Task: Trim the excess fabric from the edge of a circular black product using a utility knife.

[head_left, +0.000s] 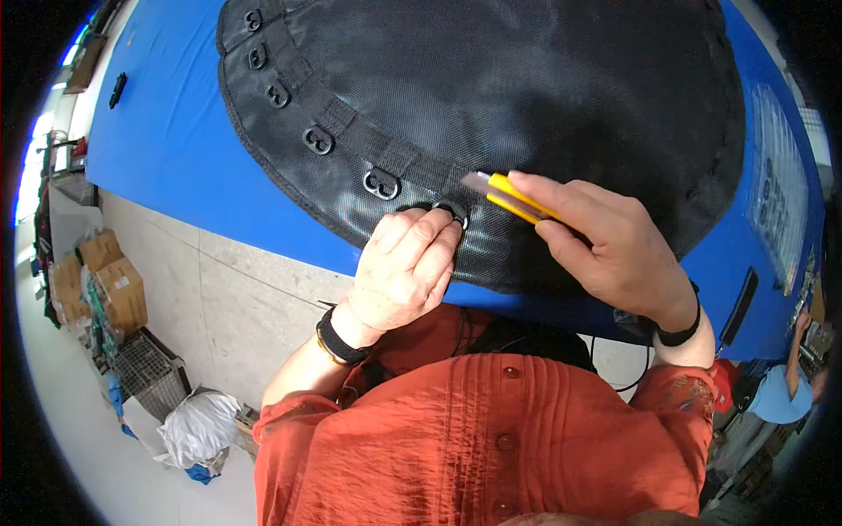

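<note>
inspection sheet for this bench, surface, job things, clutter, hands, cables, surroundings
Surface: blue table, lightly wrinkled at left
Job's things: black fabric piece with a row of ring fittings; yellow cutter, blade out
Clutter: small black object, clear plastic item, dark strip
Hands: left hand at a ring fitting, grip unclear; right hand grips the yellow cutter
Cables: thin black cord below table edge, source unclear
Surroundings: cardboard boxes, white sack, person in blue at right
</note>
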### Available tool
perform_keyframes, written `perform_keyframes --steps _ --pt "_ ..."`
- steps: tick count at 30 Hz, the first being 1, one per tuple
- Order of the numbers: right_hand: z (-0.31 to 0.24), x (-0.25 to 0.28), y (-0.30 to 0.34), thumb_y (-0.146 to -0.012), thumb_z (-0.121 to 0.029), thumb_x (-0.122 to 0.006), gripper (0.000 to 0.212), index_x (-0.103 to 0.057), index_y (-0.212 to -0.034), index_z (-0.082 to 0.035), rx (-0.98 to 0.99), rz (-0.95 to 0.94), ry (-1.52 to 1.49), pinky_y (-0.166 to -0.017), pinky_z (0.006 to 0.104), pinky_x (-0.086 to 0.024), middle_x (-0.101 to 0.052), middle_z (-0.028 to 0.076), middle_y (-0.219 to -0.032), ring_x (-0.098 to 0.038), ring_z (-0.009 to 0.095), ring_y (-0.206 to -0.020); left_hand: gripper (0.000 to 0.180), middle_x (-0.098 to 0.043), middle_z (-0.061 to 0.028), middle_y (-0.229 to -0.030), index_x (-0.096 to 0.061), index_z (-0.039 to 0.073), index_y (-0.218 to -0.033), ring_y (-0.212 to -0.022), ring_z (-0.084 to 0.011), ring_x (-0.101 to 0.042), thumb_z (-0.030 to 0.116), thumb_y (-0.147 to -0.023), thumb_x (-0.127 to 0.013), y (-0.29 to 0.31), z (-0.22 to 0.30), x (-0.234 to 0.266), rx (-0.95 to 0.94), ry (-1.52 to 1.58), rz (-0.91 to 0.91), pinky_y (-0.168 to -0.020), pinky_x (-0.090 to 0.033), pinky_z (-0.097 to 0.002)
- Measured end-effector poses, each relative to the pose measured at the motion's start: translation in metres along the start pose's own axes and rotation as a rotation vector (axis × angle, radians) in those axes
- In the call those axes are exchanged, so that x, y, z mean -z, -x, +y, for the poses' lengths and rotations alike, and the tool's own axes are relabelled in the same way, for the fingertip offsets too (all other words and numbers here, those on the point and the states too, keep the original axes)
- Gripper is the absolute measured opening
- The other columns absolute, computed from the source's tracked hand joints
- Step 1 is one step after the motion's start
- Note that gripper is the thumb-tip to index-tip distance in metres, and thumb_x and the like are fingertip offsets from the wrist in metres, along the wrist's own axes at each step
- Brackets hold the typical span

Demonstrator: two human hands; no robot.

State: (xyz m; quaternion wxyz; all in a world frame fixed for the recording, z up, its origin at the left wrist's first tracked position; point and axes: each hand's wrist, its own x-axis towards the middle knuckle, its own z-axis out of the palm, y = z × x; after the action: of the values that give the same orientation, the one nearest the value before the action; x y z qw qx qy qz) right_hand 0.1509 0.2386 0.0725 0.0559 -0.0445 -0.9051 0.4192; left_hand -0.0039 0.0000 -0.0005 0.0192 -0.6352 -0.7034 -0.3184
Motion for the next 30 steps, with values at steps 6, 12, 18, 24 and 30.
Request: perform_keyframes --steps 6,12,18,24,30 --pt "0.005 0.0 -0.01 -0.097 -0.001 -0.071 0.052 -0.066 -0.149 -0.008 0.007 -0.114 0.04 -0.077 0.04 -0.059 -0.074 0.014 -0.1 -0.074 0.033 -0.086 0.033 -0.071 -0.0117 -0.119 -0.076 -0.002 -0.114 -0.1 -0.0272 -0.069 0.005 -0.082 -0.079 -0.006 0.005 0.0 0.01 -0.026 0.017 -0.089 -0.057 -0.0394" --pt "0.012 -0.003 -0.006 -0.097 -0.002 -0.07 0.049 -0.066 -0.146 -0.008 0.027 -0.114 -0.002 -0.076 0.0431 -0.06 -0.073 0.016 -0.098 -0.073 0.035 -0.085 0.043 -0.072 -0.0141 -0.122 -0.075 0.0 -0.119 -0.101 -0.0331 -0.07 0.007 -0.077 -0.078 0.0 0.003 -0.001 0.019 -0.028 0.019 -0.088 -0.057 -0.0425" --pt "0.01 -0.001 -0.005 -0.098 -0.006 -0.07 0.044 -0.066 -0.142 -0.006 0.029 -0.119 0.014 -0.073 0.0475 -0.06 -0.07 0.018 -0.093 -0.072 0.039 -0.082 0.042 -0.073 -0.0139 -0.121 -0.075 0.001 -0.119 -0.101 -0.0335 -0.07 0.007 -0.078 -0.079 -0.002 0.004 -0.001 0.029 -0.042 0.01 -0.088 -0.057 -0.0433" --pt "0.009 -0.001 -0.003 -0.098 -0.006 -0.07 0.043 -0.065 -0.141 -0.005 0.062 -0.119 0.03 -0.073 0.0478 -0.06 -0.07 0.017 -0.092 -0.072 0.038 -0.081 0.037 -0.07 -0.0094 -0.119 -0.074 0.001 -0.116 -0.102 -0.0264 -0.068 0.006 -0.079 -0.079 -0.005 0.005 0.0 0.025 -0.062 0.006 -0.091 -0.054 -0.0407" --pt "0.008 -0.005 -0.003 -0.098 -0.004 -0.069 0.046 -0.064 -0.144 -0.005 0.073 -0.125 0.075 -0.072 0.0452 -0.06 -0.069 0.016 -0.093 -0.072 0.035 -0.081 0.037 -0.07 -0.01 -0.119 -0.074 0.001 -0.115 -0.103 -0.0271 -0.068 0.007 -0.079 -0.079 -0.005 0.005 0.0 0.023 -0.065 -0.002 -0.092 -0.055 -0.041"
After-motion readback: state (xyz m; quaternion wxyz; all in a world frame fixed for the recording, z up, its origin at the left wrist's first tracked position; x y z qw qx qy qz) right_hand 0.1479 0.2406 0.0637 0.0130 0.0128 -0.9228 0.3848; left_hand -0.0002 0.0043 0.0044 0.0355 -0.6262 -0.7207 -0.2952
